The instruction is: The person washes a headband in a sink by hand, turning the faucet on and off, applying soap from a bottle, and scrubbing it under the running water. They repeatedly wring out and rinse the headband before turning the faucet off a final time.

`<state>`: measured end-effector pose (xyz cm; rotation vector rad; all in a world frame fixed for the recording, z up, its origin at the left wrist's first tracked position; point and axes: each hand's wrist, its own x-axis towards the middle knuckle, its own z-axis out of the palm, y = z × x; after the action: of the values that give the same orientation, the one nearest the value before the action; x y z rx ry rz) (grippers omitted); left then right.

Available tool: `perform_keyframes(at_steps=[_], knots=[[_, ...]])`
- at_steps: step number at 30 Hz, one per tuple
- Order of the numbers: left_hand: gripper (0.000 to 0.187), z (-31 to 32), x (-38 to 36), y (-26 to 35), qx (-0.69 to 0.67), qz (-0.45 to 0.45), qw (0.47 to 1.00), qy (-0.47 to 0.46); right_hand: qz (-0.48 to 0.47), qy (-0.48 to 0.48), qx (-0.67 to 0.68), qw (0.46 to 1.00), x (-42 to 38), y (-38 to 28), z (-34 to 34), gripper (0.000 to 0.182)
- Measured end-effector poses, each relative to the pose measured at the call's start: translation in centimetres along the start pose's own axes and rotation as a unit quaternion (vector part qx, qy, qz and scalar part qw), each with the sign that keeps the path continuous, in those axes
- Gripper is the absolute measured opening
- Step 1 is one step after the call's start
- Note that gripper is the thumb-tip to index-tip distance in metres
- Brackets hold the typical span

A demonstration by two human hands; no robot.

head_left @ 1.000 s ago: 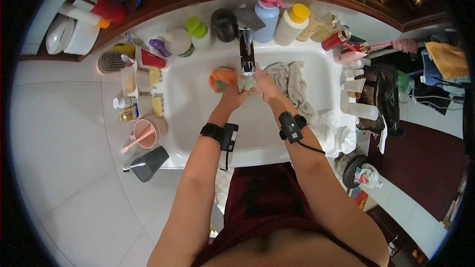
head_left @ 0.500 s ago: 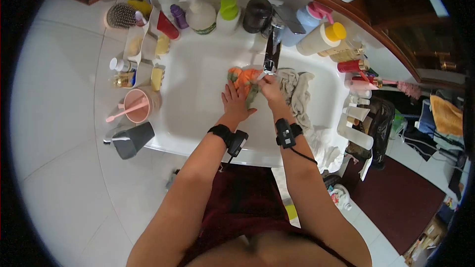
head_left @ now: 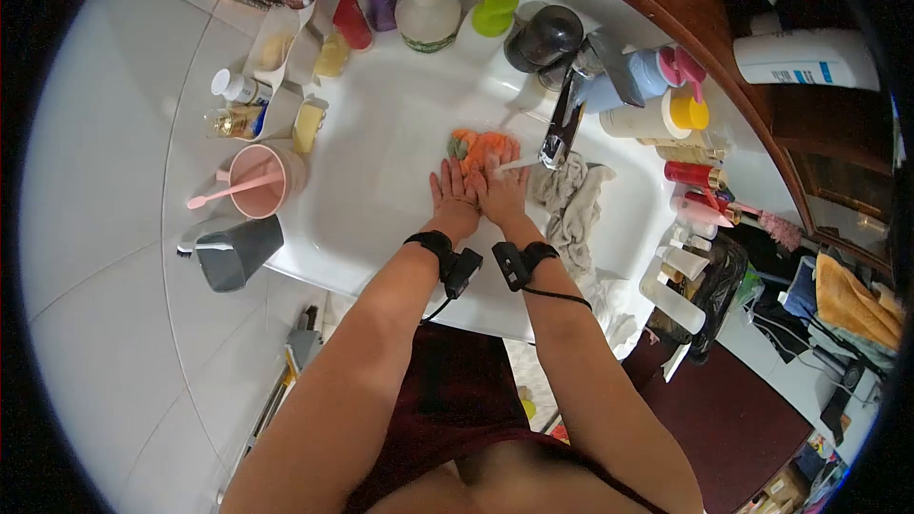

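Note:
A wet orange cloth point(head_left: 483, 145) with green patches lies bunched on the floor of the white sink point(head_left: 367, 219). My left hand point(head_left: 455, 202) lies flat over its near left part, fingers stretched out. Close beside it, my right hand point(head_left: 502, 192) presses down on the right part of the cloth, its fingers extended and the two hands touching. Water from the chrome faucet point(head_left: 564, 124) runs onto the right hand. My palms hide the near part of the cloth. A grey cloth point(head_left: 574, 202) lies crumpled just right of my right hand.
A pump bottle point(head_left: 428, 17), a dark jar point(head_left: 543, 38) and a yellow-capped bottle point(head_left: 638, 122) line the sink's back rim. On the left stand a pink cup point(head_left: 262, 192) and a grey cup point(head_left: 240, 255). A white cloth point(head_left: 609, 314) hangs over the front right edge.
My right hand has moved left from under the spout onto the orange cloth beside my left hand. The cloth is more bunched, and the view has turned slightly.

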<state>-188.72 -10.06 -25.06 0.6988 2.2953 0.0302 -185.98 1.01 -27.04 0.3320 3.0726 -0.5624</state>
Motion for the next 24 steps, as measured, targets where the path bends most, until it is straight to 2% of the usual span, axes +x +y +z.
perform_keyframes(at_steps=[5, 9, 12, 14, 16, 17, 18, 20, 24], knots=[[0.083, -0.7, -0.5, -0.2, -0.041, 0.01, 0.999, -0.004, -0.014, 0.045, -0.009, 0.999, 0.9, 0.5, -0.1, 0.046], [0.081, -0.4, -0.3, -0.5, -0.045, 0.019, 0.999, 0.02, 0.07, 0.055, 0.061, 0.994, 1.0, 1.8, 2.1, 0.038], [0.079, -0.3, -0.5, -0.3, -0.032, 0.037, 0.999, 0.024, 0.198, 0.052, 0.278, 0.938, -0.4, -1.0, -4.4, 0.027], [0.077, -0.2, -0.5, -0.8, -0.031, 0.052, 0.998, 0.015, 0.058, 0.114, 0.175, 0.976, -2.3, -4.0, -4.3, 0.022], [0.075, -2.1, -1.3, -0.9, 0.0, 0.069, 0.997, -0.033, 0.006, 0.104, 0.125, 0.987, -2.8, -4.7, -3.1, 0.021], [0.073, -2.8, -1.6, -1.0, 0.016, 0.076, 0.995, -0.057, 0.023, 0.066, 0.13, 0.989, -2.6, -4.2, -1.8, 0.023], [0.073, -1.7, -1.0, -1.1, 0.023, 0.07, 0.997, -0.031, 0.037, 0.027, 0.135, 0.99, -2.0, -3.5, -0.4, 0.024], [0.071, 1.5, 0.3, -1.3, 0.039, 0.058, 0.997, 0.02, 0.047, 0.039, 0.046, 0.997, -0.8, -2.3, 1.2, 0.022], [0.07, 0.8, 0.2, -1.3, -0.05, 0.084, 0.994, 0.046, 0.095, 0.018, -0.119, 0.988, 0.7, 2.4, 4.8, 0.029]])
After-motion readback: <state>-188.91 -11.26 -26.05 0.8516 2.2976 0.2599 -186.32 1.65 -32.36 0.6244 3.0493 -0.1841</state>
